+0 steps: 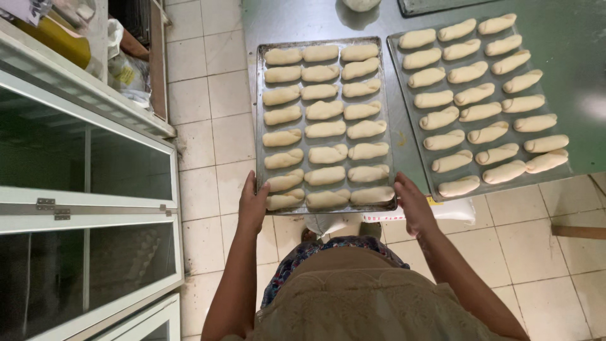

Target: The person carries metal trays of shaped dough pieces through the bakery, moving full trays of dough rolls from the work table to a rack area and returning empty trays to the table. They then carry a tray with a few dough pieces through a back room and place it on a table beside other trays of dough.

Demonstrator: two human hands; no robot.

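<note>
A metal baking tray [260, 126] carries three columns of pale, unbaked dough rolls [325, 129]. Its far part lies over the grey table [568, 57]; its near end sticks out over the tiled floor. My left hand [253, 203] grips the tray's near left corner. My right hand [412, 203] grips its near right corner. A second tray [404, 95] of the same dough rolls [480, 95] lies on the table just to the right, slightly turned.
A glass-fronted cabinet [88, 189] with white frames stands at the left. Bags and clutter [126, 69] sit beside it at the back. A white sack [454, 211] lies under the table's near edge. Pale floor tiles [208, 95] lie between cabinet and table.
</note>
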